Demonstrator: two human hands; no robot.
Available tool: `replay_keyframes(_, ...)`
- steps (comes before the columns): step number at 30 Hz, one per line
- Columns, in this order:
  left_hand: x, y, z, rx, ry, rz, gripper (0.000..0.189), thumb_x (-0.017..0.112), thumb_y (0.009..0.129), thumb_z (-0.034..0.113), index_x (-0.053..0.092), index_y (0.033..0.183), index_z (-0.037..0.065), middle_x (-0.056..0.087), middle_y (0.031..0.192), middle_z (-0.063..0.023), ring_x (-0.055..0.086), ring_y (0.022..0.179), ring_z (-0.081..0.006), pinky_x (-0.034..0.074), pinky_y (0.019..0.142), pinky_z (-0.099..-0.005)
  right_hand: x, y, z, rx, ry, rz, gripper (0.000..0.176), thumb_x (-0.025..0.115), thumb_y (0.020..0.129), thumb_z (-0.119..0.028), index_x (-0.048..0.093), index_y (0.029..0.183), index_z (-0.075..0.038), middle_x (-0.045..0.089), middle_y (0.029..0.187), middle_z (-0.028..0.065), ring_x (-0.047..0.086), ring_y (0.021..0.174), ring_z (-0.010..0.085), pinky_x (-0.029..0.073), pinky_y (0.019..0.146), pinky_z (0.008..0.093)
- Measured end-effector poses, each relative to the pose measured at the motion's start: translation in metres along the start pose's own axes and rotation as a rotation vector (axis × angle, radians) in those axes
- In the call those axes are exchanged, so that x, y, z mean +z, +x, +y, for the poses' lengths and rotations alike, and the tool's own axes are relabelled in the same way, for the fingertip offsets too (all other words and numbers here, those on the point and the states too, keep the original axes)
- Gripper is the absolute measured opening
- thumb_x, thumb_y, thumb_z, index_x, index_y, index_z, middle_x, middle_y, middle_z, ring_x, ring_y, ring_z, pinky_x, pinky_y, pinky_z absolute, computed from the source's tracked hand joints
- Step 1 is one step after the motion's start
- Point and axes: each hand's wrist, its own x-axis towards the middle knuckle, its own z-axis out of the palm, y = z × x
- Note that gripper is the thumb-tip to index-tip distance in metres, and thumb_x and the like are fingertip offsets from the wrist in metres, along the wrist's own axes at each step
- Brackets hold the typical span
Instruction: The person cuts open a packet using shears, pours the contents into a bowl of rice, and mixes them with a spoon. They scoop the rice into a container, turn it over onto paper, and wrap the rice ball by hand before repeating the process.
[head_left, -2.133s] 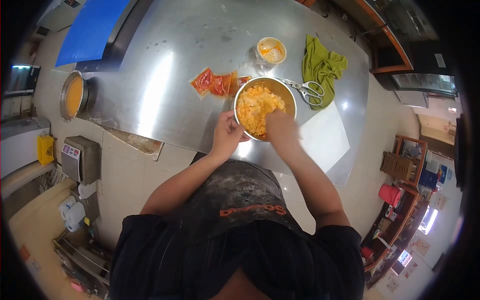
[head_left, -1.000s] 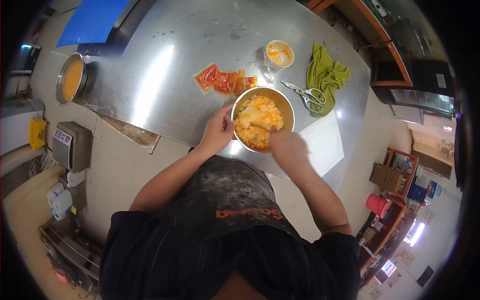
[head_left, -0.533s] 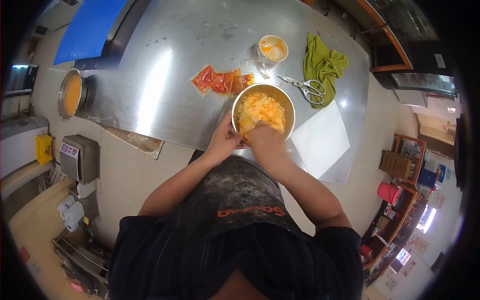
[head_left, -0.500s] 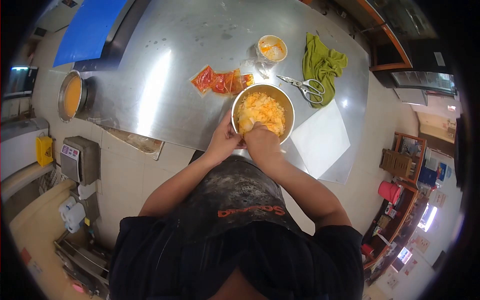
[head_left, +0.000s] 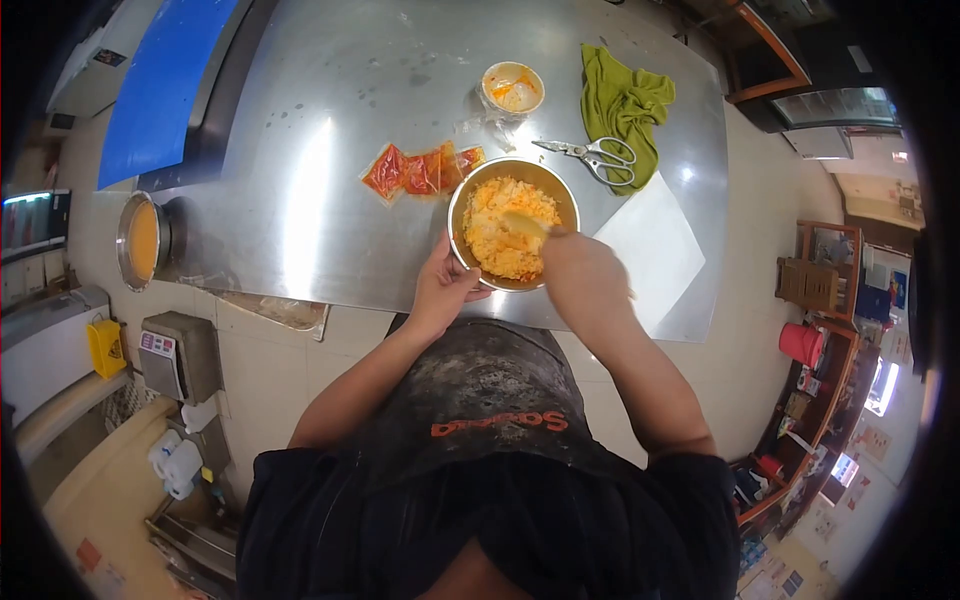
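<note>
A round metal bowl (head_left: 456, 239) near the table's front edge holds orange-tinted food that looks like rice (head_left: 503, 211). At the bowl's lower left, my left hand (head_left: 445, 284) grips its side, thumb at the rim. My right hand (head_left: 588, 282), a little blurred, is closed round the handle of a pale yellow spoon (head_left: 525, 224) at the bowl's right rim. The spoon's head rests in the food; most of its handle is hidden by my fingers. Just beyond the bowl lie clear packets of red-orange sauce (head_left: 420, 172).
Scissors (head_left: 600, 158) lie beside a green cloth (head_left: 625, 105) on the steel table (head_left: 380, 90). A stained white tub (head_left: 513, 88) stands farther back. White sheet (head_left: 655, 250) at right; pan of orange liquid (head_left: 143, 242) at far left; blue board (head_left: 170, 90) at back left.
My right hand has moved right, from inside the bowl to its right rim, with the spoon now tilted across the food. My left hand stays on the bowl. The view has shifted slightly.
</note>
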Motion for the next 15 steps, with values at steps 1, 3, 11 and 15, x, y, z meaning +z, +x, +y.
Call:
replay_keyframes(1, 0.0, 0.002, 0.001, -0.014, 0.017, 0.001, 0.076, 0.054, 0.092, -0.005, 0.015, 0.154, 0.015, 0.061, 0.11, -0.0089, 0.067, 0.087, -0.0185, 0.062, 0.078, -0.0365, -0.009, -0.001, 0.0, 0.097, -0.011, -0.011, 0.014, 0.055, 0.084, -0.008, 0.066, 0.084, 0.001, 0.066, 0.084, 0.0176, 0.068, 0.078, 0.033, 0.056, 0.066, 0.0422)
replay_keyframes(3, 0.001, 0.002, -0.006, -0.047, 0.024, -0.009, 0.076, 0.052, 0.092, -0.006, 0.015, 0.154, 0.015, 0.06, 0.111, -0.0087, 0.067, 0.088, -0.0185, 0.062, 0.079, -0.0369, 0.01, 0.002, 0.008, 0.248, -0.035, 0.008, 0.019, 0.05, 0.088, -0.007, 0.066, 0.086, 0.003, 0.067, 0.086, 0.0202, 0.069, 0.079, 0.0356, 0.057, 0.066, 0.0436)
replay_keyframes(11, 0.001, 0.018, -0.003, -0.028, -0.029, -0.038, 0.076, 0.05, 0.093, -0.007, 0.012, 0.154, 0.016, 0.055, 0.123, -0.0075, 0.066, 0.094, -0.0192, 0.061, 0.083, -0.0374, 0.03, 0.038, -0.004, 0.161, 0.111, -0.094, 0.019, 0.05, 0.088, -0.007, 0.063, 0.093, 0.005, 0.067, 0.088, 0.0246, 0.07, 0.078, 0.038, 0.057, 0.066, 0.0451)
replay_keyframes(15, 0.001, 0.022, -0.003, 0.012, -0.1, -0.008, 0.078, 0.051, 0.093, -0.005, 0.009, 0.155, 0.016, 0.059, 0.108, -0.0053, 0.066, 0.092, -0.0179, 0.061, 0.081, -0.0368, 0.025, 0.019, -0.039, 0.089, -0.023, -0.033, 0.02, 0.05, 0.087, -0.007, 0.059, 0.095, 0.009, 0.066, 0.081, 0.0255, 0.069, 0.069, 0.0385, 0.057, 0.062, 0.0443)
